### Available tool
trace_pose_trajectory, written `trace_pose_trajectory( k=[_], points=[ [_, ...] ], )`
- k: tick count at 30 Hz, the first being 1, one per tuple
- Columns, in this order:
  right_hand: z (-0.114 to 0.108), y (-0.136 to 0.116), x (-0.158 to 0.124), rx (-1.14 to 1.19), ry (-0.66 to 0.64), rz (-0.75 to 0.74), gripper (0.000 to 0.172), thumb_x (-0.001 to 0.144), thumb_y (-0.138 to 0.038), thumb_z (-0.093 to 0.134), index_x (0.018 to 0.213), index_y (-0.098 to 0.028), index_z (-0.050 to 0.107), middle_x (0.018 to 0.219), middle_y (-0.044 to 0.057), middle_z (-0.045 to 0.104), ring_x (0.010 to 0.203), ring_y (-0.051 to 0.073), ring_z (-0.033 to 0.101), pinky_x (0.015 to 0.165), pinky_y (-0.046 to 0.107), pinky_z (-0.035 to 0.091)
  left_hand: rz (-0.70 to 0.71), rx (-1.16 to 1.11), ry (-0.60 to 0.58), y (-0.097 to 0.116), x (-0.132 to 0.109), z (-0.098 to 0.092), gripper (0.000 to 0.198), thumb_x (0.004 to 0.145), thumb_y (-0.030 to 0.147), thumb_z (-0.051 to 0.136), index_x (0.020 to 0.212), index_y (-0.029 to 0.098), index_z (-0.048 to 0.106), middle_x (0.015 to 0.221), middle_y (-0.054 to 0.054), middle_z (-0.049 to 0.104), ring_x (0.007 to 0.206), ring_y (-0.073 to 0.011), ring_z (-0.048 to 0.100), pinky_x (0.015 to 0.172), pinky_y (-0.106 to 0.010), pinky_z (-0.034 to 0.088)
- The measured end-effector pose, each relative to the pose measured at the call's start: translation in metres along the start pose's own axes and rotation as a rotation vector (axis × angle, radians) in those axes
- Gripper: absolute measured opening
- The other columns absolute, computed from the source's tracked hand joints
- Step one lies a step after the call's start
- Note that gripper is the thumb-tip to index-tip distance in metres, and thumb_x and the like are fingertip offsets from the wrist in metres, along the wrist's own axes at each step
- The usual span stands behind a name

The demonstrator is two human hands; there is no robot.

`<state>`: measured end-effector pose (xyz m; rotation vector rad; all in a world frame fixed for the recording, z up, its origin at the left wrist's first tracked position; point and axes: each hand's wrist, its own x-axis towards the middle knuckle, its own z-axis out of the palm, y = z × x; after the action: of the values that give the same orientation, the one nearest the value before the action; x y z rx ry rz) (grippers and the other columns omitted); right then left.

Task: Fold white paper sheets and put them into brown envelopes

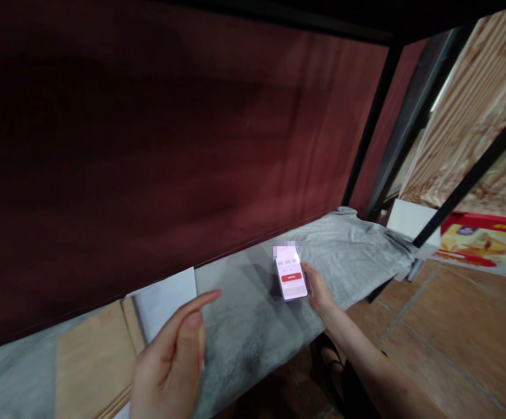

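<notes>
Several kraft-paper envelopes lie at eight o'clock, contents hidden; your right hand grips a smartphone, your left hand released.

Smartphone over the cloth, in the right hand.
Left of the phone: the left hand, then envelopes overlapping paper on the cloth; behind it, a panel; to its right, a post and box.

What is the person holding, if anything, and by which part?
The right hand holds a phone by its right edge. The left hand holds nothing that shows.
</notes>
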<state>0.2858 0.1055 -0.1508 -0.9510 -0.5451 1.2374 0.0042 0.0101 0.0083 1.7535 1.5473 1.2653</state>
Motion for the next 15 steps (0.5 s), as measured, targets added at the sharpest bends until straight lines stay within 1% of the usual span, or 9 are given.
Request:
trace_pose_trajectory(
  k=[1, 3, 5, 6, 8, 9, 11, 13, 15],
  points=[
    [-0.003, -0.001, 0.002, -0.004, 0.006, 0.003, 0.025, 0.076, -0.039, 0.069, 0.092, -0.02, 0.07, 0.085, 0.001, 0.076, 0.082, 0.025, 0.07, 0.072, 0.034, 0.052, 0.014, -0.002, 0.083, 0.002, 0.011, 0.001, 0.044, 0.095, 0.051, 0.044, 0.122, 0.025, 0.065, 0.051, 0.006, 0.041, 0.044, -0.0129, 0.043, 0.043, -0.023, 0.039],
    [-0.01, -0.002, 0.006, -0.01, 0.034, 0.011, 0.023, 0.076, -0.038, 0.069, 0.09, -0.02, 0.07, 0.083, 0.001, 0.076, 0.076, 0.023, 0.069, 0.069, 0.033, 0.052, 0.039, 0.047, 0.15, -0.012, 0.029, 0.001, 0.047, 0.096, 0.045, 0.041, 0.132, 0.021, 0.058, 0.061, 0.004, 0.049, 0.054, -0.0128, 0.049, 0.057, -0.023, 0.046],
    [-0.017, -0.002, 0.012, -0.022, 0.082, 0.025, 0.022, 0.076, -0.039, 0.067, 0.087, -0.02, 0.069, 0.079, 0.0, 0.075, 0.07, 0.022, 0.068, 0.067, 0.033, 0.052, 0.03, 0.134, 0.162, -0.045, 0.042, -0.005, 0.052, 0.095, 0.035, 0.037, 0.145, 0.022, 0.044, 0.082, 0.001, 0.06, 0.059, -0.0121, 0.051, 0.063, -0.025, 0.049],
    [-0.021, -0.003, 0.015, -0.033, 0.108, 0.032, 0.021, 0.077, -0.04, 0.066, 0.085, -0.021, 0.069, 0.077, 0.001, 0.075, 0.068, 0.022, 0.068, 0.066, 0.034, 0.052, 0.034, 0.198, 0.129, -0.065, 0.048, -0.009, 0.056, 0.092, 0.029, 0.037, 0.148, 0.022, 0.04, 0.095, -0.002, 0.063, 0.066, -0.013, 0.056, 0.069, -0.027, 0.051],
    [-0.028, -0.003, 0.02, -0.056, 0.147, 0.04, 0.022, 0.077, -0.041, 0.064, 0.082, -0.021, 0.068, 0.074, 0.001, 0.074, 0.064, 0.022, 0.068, 0.063, 0.034, 0.052, 0.056, 0.287, 0.163, -0.108, 0.055, -0.018, 0.058, 0.087, 0.025, 0.035, 0.143, 0.018, 0.046, 0.112, -0.008, 0.06, 0.083, -0.0184, 0.062, 0.079, -0.032, 0.054],
    [-0.031, -0.004, 0.022, -0.065, 0.155, 0.039, 0.022, 0.077, -0.042, 0.064, 0.082, -0.021, 0.068, 0.073, 0.001, 0.074, 0.063, 0.022, 0.068, 0.062, 0.034, 0.051, 0.05, 0.359, 0.146, -0.127, 0.057, -0.022, 0.055, 0.086, 0.026, 0.035, 0.138, 0.018, 0.052, 0.12, -0.01, 0.058, 0.096, -0.0219, 0.063, 0.088, -0.035, 0.053],
    [-0.038, -0.005, 0.026, -0.078, 0.161, 0.028, 0.024, 0.076, -0.044, 0.065, 0.081, -0.021, 0.068, 0.072, 0.001, 0.074, 0.062, 0.022, 0.067, 0.061, 0.034, 0.051, 0.019, 0.522, 0.109, -0.16, 0.056, -0.025, 0.049, 0.087, 0.033, 0.036, 0.127, 0.02, 0.061, 0.128, -0.011, 0.056, 0.117, -0.0275, 0.057, 0.104, -0.04, 0.046],
    [-0.045, -0.007, 0.028, -0.095, 0.148, 0.013, 0.026, 0.075, -0.045, 0.067, 0.082, -0.02, 0.068, 0.074, 0.001, 0.074, 0.063, 0.021, 0.067, 0.061, 0.033, 0.051, -0.059, 0.625, 0.08, -0.182, 0.05, -0.023, 0.049, 0.088, 0.037, 0.035, 0.123, 0.018, 0.064, 0.128, -0.013, 0.057, 0.121, -0.0299, 0.054, 0.107, -0.043, 0.044],
    [-0.051, -0.009, 0.029, -0.128, 0.121, -0.002, 0.028, 0.072, -0.045, 0.069, 0.082, -0.02, 0.068, 0.074, 0.002, 0.074, 0.065, 0.021, 0.067, 0.061, 0.032, 0.05, -0.11, 0.739, -0.003, -0.196, 0.042, -0.016, 0.051, 0.088, 0.038, 0.037, 0.125, 0.015, 0.064, 0.131, -0.015, 0.057, 0.123, -0.032, 0.053, 0.107, -0.045, 0.043]
  ],
)
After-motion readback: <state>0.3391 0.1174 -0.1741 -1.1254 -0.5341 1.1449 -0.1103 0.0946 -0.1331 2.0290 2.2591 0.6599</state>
